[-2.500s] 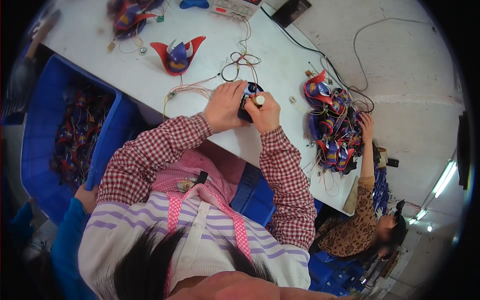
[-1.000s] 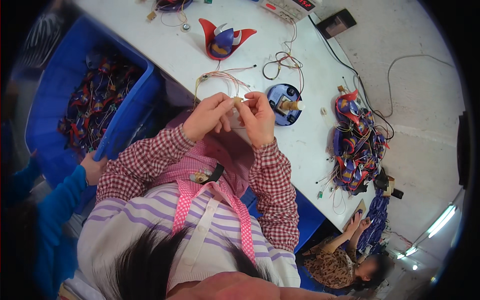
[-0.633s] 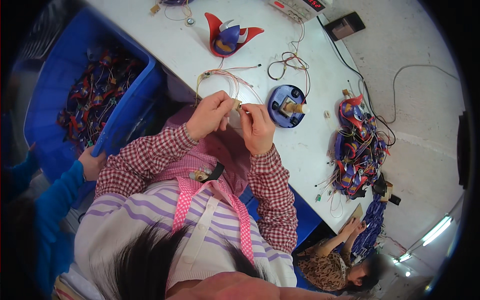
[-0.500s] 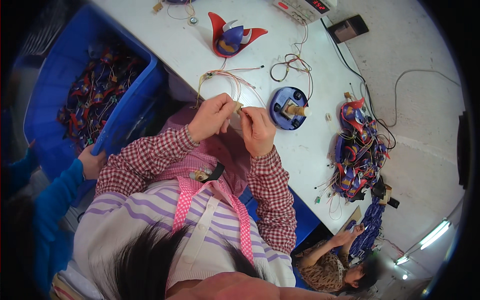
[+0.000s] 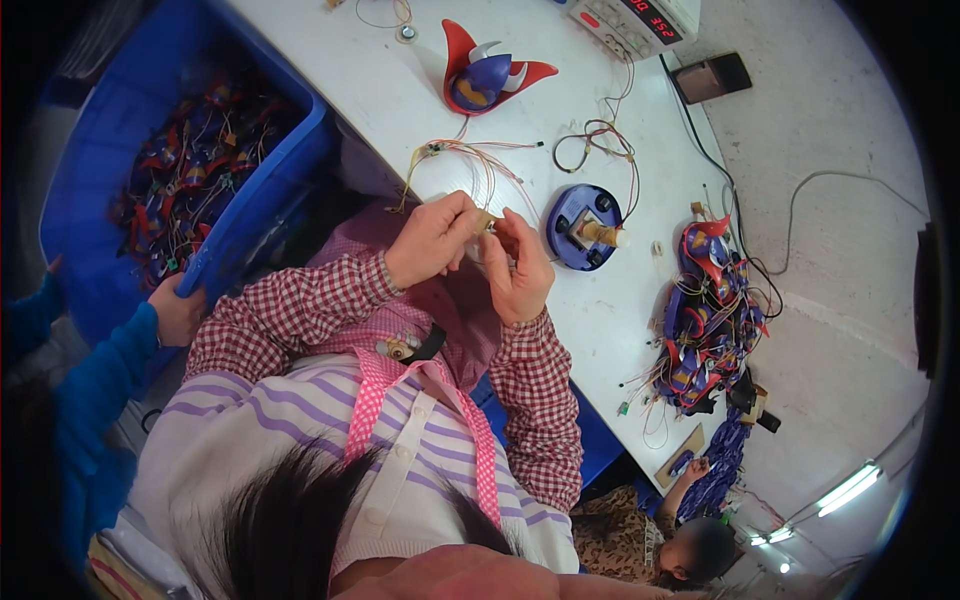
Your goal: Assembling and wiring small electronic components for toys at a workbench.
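My left hand (image 5: pixel 432 240) pinches a small tan board (image 5: pixel 487 222) between thumb and fingertips, above the table's near edge. At its other end, the closed thumb and forefinger of my right hand (image 5: pixel 520 270) meet the same piece; finer detail there is covered by the fingers. Thin wires (image 5: pixel 478 160) run from the board area to a loose bundle on the table. Beyond them stands a toy head (image 5: pixel 484 82) with a purple beak-like front and red wings. Right of my right hand lies a round purple base (image 5: pixel 583 228) with a tan post.
At left is a blue bin (image 5: pixel 255 190) full of wired toy parts, a co-worker's hand (image 5: pixel 178 312) on its rim. More wired toy parts (image 5: pixel 705 310) are heaped along the table's right edge. A power supply (image 5: pixel 635 25) stands at the back. Another person (image 5: pixel 640 535) sits lower right.
My right thumb and forefinger have shifted a little at the board, their knuckles more apart. The view has swung slightly. The person at lower right has lowered an arm and moved down.
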